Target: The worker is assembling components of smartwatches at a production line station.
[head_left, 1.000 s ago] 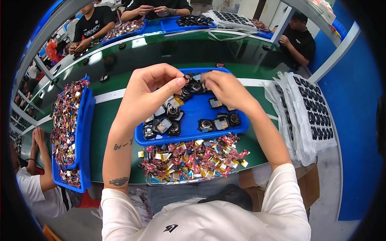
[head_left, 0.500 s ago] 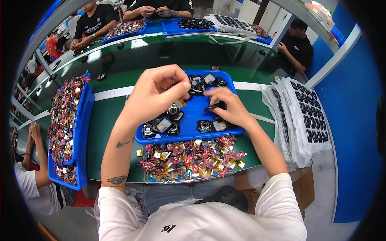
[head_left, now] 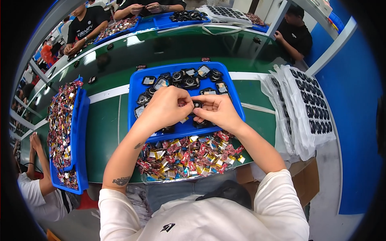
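Observation:
My left hand (head_left: 167, 107) and my right hand (head_left: 217, 111) meet over the middle of a blue tray (head_left: 138, 86). Together they pinch a small black round part (head_left: 196, 104) between their fingertips. Several similar black round and square parts (head_left: 189, 78) lie loose in the far half of the tray. Just in front of the tray, near my body, sits a heap of small red, gold and silver flat pieces (head_left: 189, 154).
The tray rests on a green bench (head_left: 108, 128). Stacked white trays of black parts (head_left: 305, 108) stand at my right. A long blue bin of the same coloured pieces (head_left: 64, 132) lies at my left. Other people work across the bench and beside me.
Both hands have come nearer to me over the tray and closed together on one black part; earlier the left hand reached further back among the loose parts.

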Motion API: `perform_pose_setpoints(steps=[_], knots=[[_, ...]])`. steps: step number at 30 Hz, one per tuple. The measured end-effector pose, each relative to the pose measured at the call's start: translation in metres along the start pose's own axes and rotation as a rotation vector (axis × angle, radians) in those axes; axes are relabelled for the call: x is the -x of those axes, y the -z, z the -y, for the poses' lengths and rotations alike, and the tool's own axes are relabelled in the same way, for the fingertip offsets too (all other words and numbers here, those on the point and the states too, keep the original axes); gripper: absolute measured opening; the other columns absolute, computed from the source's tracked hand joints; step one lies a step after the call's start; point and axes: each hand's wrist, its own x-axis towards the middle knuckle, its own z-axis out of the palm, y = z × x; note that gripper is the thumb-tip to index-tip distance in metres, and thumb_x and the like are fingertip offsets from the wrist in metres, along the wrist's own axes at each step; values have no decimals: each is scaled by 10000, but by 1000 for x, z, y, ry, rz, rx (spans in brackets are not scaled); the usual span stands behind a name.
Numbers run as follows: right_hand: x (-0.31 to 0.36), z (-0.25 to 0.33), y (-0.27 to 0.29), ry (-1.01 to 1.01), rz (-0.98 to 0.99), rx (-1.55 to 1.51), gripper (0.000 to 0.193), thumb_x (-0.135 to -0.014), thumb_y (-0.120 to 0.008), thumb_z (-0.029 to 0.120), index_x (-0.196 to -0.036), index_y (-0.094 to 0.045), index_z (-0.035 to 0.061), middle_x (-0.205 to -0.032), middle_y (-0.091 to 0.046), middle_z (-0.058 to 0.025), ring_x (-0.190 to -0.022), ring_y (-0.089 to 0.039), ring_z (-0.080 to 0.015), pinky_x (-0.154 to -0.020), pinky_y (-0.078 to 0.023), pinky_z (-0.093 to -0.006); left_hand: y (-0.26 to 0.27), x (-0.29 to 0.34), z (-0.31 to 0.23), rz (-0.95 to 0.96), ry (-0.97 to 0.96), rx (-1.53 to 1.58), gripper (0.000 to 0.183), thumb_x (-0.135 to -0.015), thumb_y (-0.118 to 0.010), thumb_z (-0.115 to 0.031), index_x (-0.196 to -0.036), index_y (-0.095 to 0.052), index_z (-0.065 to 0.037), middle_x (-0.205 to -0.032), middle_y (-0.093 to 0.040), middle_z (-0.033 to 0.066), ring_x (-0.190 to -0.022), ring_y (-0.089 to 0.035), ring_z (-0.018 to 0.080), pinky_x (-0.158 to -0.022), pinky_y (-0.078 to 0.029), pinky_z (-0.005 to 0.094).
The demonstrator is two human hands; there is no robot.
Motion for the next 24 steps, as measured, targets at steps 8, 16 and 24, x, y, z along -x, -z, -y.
perform_pose_setpoints(steps=[8, 16, 24], knots=[[5, 2, 1, -3, -33, 19, 319, -888, -595, 43, -1192, -573, -53, -910, -674, -85, -747, -654, -106, -698, -549, -237, -4, -1, -1, -35, 39, 23, 154, -746, -658, -120, -772, -681, 31, -628, -639, 90, -567, -585, 116, -555, -460, 264], [8, 4, -4, 8, -63, 100, 308, -907, -588, 59, -1201, -577, -34, -901, -666, -67, -751, -649, -95, -688, -549, -228, -5, -1, -3, -62, 73, 37, 175, -740, -674, -124, -782, -679, 46, -652, -657, 112, -598, -628, 129, -575, -489, 264], [5, -6, -7, 201, -192, 141, 265, -885, -600, 62, -1134, -626, -24, -904, -685, -105, -758, -671, -117, -662, -573, -240, -12, 2, -8, -114, 82, 12, 173, -764, -678, -126, -770, -676, 46, -664, -667, 114, -618, -643, 125, -579, -496, 254]])
